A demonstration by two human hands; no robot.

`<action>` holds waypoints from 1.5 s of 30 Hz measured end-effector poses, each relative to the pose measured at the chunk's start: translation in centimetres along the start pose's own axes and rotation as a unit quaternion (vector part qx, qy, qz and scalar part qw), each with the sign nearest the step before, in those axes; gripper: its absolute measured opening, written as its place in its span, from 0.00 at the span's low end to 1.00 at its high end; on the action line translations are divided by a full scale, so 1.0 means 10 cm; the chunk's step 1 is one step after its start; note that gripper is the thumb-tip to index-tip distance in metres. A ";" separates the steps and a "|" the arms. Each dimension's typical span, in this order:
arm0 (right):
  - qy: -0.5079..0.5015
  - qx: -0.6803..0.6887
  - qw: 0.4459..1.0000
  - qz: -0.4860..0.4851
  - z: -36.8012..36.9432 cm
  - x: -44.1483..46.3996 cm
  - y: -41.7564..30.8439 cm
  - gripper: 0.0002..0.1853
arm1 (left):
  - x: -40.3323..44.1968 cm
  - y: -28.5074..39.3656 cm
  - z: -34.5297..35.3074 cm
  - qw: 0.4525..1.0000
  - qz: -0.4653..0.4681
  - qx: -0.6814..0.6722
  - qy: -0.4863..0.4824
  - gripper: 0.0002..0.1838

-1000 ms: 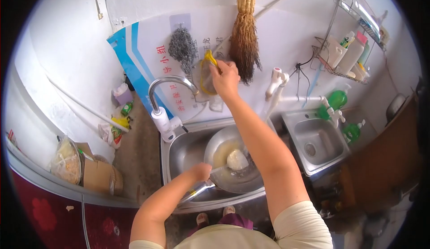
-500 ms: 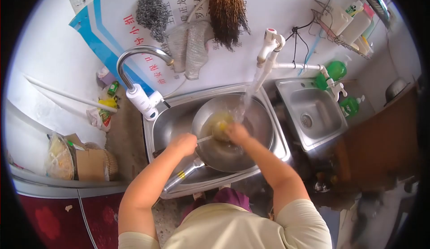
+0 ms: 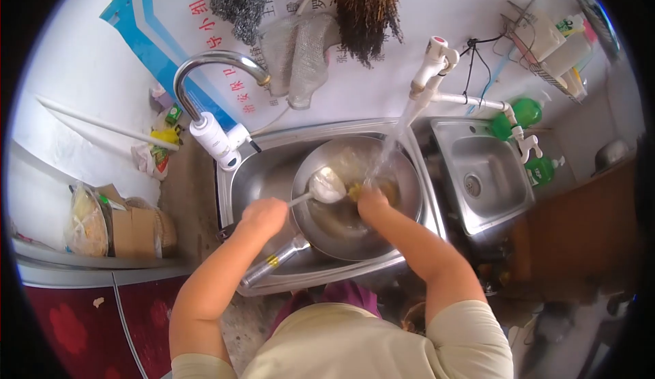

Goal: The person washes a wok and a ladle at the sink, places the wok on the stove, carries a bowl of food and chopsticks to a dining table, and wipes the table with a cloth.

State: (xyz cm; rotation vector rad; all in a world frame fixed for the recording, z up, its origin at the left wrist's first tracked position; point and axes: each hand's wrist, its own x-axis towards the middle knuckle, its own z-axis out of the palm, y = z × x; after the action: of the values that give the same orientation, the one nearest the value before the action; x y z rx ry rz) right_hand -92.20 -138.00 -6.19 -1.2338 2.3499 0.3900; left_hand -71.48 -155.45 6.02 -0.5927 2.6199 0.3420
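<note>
Washing seems underway: the left hand [image 3: 266, 216] closes round the handle of a ladle [image 3: 328, 185] over the wok [image 3: 315, 232], the right hand [image 3: 372, 202], grip too blurred to tell, touches a yellow scrubber [image 3: 355, 191], and next likely needs the ladle steady

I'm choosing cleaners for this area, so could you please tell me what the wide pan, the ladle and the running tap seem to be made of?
Wide pan: grey metal, dull sheen, perhaps steel. Ladle: probably metal, its bowl bright with glare. Running tap: likely plastic, smooth white without metallic shine.
</note>
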 end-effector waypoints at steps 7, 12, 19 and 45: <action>-0.248 0.103 0.913 -0.307 -0.48 -0.53 -0.60 0.20 | -0.28 -0.09 -0.16 0.997 -0.022 -0.019 0.071 0.12; 0.086 0.397 0.869 -0.283 0.00 0.10 -0.82 0.30 | -0.34 -0.11 -0.18 0.990 -0.031 -0.048 0.132 0.14; -0.008 0.475 0.847 -0.236 -0.24 0.08 -0.84 0.31 | -0.36 -0.19 -0.11 0.990 -0.033 -0.048 0.130 0.15; -0.152 0.006 0.962 -0.228 -0.42 -1.18 0.01 0.14 | -0.43 0.03 0.05 0.991 -0.004 -0.072 0.116 0.16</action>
State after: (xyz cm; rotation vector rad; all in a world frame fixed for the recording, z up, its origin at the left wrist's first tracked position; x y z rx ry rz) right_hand -87.55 -131.61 3.51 -1.5363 1.7448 0.3746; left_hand -67.98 -153.51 7.57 -0.7303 2.8307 0.4883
